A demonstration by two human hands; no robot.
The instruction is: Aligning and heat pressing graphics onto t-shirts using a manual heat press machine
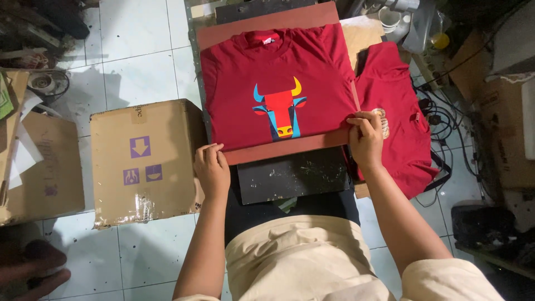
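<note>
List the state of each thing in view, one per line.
Red bull-print shirt: spread flat, print up, on the board.
Second red shirt: lying rumpled beside it.
Cardboard box: closed, taped.
Left hand: gripping shirt's hem.
Right hand: pinching shirt's hem.

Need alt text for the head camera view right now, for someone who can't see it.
Seen from above, a person's left hand and right hand grip the bottom corners of a red T-shirt printed with a colourful bull's head, spread flat on a reddish-brown board. A taped cardboard box sits to its left; another red shirt lies to its right.
</note>
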